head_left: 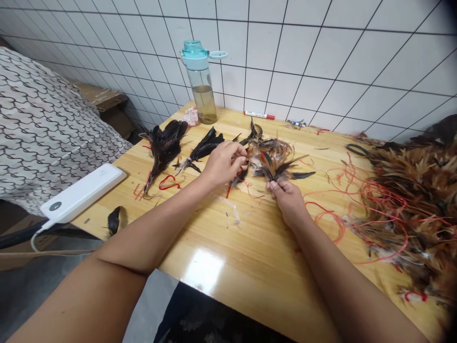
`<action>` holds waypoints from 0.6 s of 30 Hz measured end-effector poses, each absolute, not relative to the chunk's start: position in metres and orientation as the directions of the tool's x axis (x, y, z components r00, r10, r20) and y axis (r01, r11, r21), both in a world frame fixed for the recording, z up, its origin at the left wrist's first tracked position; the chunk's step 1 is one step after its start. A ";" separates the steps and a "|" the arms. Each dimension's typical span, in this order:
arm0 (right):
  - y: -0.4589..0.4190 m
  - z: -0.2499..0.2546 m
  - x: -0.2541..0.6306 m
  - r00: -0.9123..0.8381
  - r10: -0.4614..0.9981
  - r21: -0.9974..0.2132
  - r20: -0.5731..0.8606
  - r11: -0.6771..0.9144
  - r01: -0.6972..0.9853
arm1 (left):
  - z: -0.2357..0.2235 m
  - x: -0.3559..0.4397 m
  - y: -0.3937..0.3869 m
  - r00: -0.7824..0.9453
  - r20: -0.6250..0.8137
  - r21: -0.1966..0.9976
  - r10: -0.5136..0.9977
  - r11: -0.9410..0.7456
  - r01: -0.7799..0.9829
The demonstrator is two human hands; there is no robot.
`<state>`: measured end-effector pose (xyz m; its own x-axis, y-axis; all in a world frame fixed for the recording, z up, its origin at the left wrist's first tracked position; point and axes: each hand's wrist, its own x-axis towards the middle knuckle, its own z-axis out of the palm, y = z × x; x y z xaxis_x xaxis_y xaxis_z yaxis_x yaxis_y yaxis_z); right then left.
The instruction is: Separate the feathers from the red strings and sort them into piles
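Observation:
Between the thumb and fingers of my right hand [287, 195] is a small bunch of feathers [276, 169], brown and black, its tips fanned away from me. My left hand [226, 162] is just left of a loose pile of brown and grey feathers [266, 150], its fingers curled together in a pinch. Whatever those fingers hold, if anything, is too small to make out. Below the left hand lie a dark feather and a short red thread [229, 190]. Further left are a bunch of black feathers [207, 145] with pale quills and a larger black bunch [166, 143].
A big heap of brown feathers [421, 190] covers the table's right side, with tangled red string [378, 195] along it. At the back stand a water bottle [202, 90] and a red-capped marker [259, 115]. A white power strip [85, 190] sits at the left edge.

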<state>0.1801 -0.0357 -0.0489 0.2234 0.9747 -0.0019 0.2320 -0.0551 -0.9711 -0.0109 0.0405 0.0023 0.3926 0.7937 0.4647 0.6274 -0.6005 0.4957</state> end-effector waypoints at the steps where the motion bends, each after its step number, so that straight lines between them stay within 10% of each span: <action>1: -0.036 -0.048 0.180 0.227 0.974 -0.978 -0.024 -0.070 0.196 | 0.003 -0.014 0.043 0.438 0.399 0.483 0.806 -0.591 0.646; 12: -0.036 -0.047 0.178 0.264 0.963 -0.981 -0.052 -0.099 0.167 | 0.015 -0.028 0.045 0.595 -0.166 0.349 0.786 -0.518 0.781; 18: -0.036 -0.052 0.180 0.252 0.967 -0.967 0.026 -0.040 0.251 | 0.010 -0.026 0.046 0.623 -0.182 0.327 0.760 -0.551 0.768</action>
